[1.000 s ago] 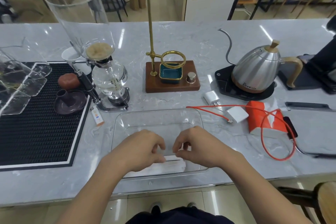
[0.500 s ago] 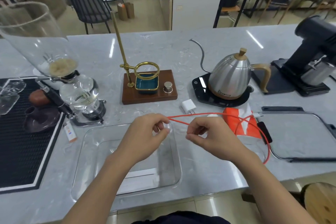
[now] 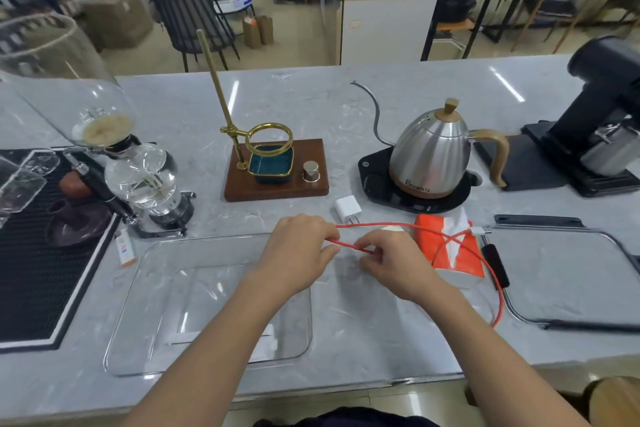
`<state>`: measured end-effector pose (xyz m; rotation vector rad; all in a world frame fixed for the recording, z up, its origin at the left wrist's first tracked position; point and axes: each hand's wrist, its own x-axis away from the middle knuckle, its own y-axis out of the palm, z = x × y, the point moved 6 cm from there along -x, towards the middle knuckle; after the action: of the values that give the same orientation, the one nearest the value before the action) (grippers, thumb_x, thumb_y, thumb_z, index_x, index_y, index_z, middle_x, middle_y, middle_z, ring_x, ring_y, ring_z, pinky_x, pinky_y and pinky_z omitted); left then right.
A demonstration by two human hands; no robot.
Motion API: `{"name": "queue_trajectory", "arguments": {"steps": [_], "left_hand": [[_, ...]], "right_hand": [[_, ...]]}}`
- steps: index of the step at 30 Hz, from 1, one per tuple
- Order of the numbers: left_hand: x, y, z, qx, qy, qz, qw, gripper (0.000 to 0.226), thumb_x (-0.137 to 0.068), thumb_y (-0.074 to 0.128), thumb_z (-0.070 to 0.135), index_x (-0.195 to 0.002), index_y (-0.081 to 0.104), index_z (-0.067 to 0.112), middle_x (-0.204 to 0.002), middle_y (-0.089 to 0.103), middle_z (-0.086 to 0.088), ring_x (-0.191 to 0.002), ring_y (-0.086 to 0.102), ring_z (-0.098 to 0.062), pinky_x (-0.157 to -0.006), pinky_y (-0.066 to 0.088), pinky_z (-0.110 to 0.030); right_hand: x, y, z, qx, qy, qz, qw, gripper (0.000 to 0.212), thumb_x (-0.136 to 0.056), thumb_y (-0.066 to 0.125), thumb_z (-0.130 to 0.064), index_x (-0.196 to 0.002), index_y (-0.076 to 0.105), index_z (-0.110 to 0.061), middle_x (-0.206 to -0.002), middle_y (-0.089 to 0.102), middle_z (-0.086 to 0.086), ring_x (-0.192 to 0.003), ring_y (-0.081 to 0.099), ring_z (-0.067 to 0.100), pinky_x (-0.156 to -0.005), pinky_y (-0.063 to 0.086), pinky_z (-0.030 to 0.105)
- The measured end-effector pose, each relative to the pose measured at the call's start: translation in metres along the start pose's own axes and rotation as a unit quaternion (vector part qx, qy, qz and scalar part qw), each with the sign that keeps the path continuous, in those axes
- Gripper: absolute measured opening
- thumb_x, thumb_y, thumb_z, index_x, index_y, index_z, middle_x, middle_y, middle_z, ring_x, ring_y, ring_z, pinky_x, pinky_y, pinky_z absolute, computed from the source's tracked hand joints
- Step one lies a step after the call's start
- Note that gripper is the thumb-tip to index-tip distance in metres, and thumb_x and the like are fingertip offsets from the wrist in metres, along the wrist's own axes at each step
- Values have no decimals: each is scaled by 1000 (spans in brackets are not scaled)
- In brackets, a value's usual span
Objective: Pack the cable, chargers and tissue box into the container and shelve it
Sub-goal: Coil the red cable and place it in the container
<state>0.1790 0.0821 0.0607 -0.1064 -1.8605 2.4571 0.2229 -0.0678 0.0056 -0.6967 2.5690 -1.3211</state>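
Observation:
A clear plastic container [image 3: 145,291] lies on the grey counter in front of me. Just past its far right corner, my left hand [image 3: 298,250] and my right hand [image 3: 391,260] both pinch a red cable [image 3: 349,246]. The cable runs right, loops over a red tissue box [image 3: 450,250] and down toward the counter's front edge. A white charger [image 3: 347,209] stands behind my hands. A second charger is mostly hidden behind my right hand.
The container's clear lid [image 3: 561,274] with black clips lies at the right. Behind stand a steel kettle [image 3: 433,152] on a black base, a wooden dripper stand [image 3: 277,166], a glass siphon [image 3: 138,173] and a black grinder [image 3: 595,114]. A black mat [image 3: 31,270] covers the left.
My hands left the container's front rim, moved up and right and took hold of the red cable. The view has shifted right, bringing the lid into sight.

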Motion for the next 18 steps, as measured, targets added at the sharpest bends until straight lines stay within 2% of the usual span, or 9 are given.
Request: {"name": "queue_trajectory", "arguments": {"steps": [3,6,9,12,15,18], "left_hand": [[1,-3,3,5,-28,18,999,20,-94,57,34,-107,71,29,-103,70,6,-99,61,-18,-86,49,-35],[1,-6,6,33,-49,45,997,19,-94,59,32,-107,72,28,-103,69,6,-97,59,-16,-86,49,-33],[8,-13,7,64,-38,115,991,17,-91,64,30,-105,73,26,-103,69,6,-100,58,-15,-87,48,-32],[19,-23,12,95,-44,192,976,26,-86,72,29,-111,70,22,-111,65,5,-106,56,-13,-91,46,-27],[39,-39,23,172,-60,299,937,21,-84,74,19,-104,70,22,-104,65,9,-99,58,-7,-86,48,-20],[62,-45,29,303,-128,375,867,11,-86,70,13,-87,71,24,-84,69,14,-81,64,-8,-73,50,-17]], "right_hand": [[-2,0,1,-9,3,12,1000,20,-83,64,-13,-96,76,-24,-89,73,-6,-75,58,8,-74,49,26],[-2,-4,0,-46,-11,39,998,19,-84,64,-8,-91,77,-22,-84,74,-7,-72,62,6,-73,48,22],[4,-15,-4,-104,-18,73,992,17,-84,68,-5,-92,78,-17,-78,70,-12,-70,65,5,-71,49,16],[13,-27,-5,-176,-6,88,980,19,-83,69,0,-89,77,-17,-72,71,-9,-62,66,6,-69,56,24],[23,-40,-8,-238,-7,76,968,23,-84,69,1,-83,74,-22,-68,73,4,-56,67,13,-66,59,35],[35,-53,-10,-296,-15,59,953,18,-85,69,1,-86,75,-15,-67,72,10,-57,66,20,-63,59,37]]}}
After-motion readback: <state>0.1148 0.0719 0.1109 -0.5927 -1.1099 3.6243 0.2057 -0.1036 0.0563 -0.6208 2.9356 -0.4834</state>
